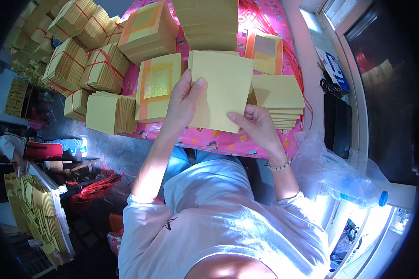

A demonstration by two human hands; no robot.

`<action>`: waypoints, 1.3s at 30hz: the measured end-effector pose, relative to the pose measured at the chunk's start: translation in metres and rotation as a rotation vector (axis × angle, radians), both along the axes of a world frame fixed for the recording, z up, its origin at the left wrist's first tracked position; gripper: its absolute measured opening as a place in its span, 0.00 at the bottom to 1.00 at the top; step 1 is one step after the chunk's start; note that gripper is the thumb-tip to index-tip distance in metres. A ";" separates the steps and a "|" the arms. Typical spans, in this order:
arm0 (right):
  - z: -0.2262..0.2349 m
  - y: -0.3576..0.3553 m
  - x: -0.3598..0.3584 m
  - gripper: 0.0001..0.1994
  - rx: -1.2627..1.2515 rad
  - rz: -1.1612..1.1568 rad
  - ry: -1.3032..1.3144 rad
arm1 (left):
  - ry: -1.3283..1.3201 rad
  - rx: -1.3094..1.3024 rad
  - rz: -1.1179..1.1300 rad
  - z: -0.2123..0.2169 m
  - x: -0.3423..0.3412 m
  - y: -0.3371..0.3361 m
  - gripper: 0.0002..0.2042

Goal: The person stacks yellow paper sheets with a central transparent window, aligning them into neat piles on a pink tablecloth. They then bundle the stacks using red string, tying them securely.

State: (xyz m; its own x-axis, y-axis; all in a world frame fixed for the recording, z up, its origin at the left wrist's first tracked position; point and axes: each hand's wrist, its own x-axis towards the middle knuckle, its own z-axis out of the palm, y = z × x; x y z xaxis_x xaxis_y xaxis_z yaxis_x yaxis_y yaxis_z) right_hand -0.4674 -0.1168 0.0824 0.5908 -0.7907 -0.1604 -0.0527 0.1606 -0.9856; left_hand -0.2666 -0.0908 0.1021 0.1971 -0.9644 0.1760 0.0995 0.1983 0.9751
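Note:
Both my hands hold up a thin stack of plain yellow paper sheets [220, 88] above the near edge of the table. My left hand [184, 100] grips its left edge, thumb on the front face. My right hand [256, 125] pinches its lower right corner; a bead bracelet is on that wrist. Just left of the held sheets lies a pile of yellow sheets with a gold foil square and orange border [157, 86]. To the right sits a pile of plain yellow sheets [278, 100].
A pink patterned cloth [219, 139] covers the table. Further piles [149, 30] and red-string-tied bundles [86, 58] stand at the back and left. Red strings [95, 183] lie on the floor. A plastic bottle in a clear bag [358, 193] lies right. Another person [14, 149] sits far left.

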 end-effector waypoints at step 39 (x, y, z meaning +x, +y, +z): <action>-0.065 -0.056 -0.095 0.20 -0.518 -0.962 0.194 | -0.512 0.266 -0.308 -0.062 -0.073 -0.158 0.24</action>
State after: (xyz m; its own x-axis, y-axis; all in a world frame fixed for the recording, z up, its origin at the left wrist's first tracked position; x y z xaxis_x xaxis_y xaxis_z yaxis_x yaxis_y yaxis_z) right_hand -0.5629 -0.1732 0.0176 -0.3048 -0.9042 0.2992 -0.2883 -0.2118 -0.9338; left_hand -0.3398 -0.2491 0.0400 -0.1407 -0.9870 -0.0782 -0.3770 -0.0196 0.9260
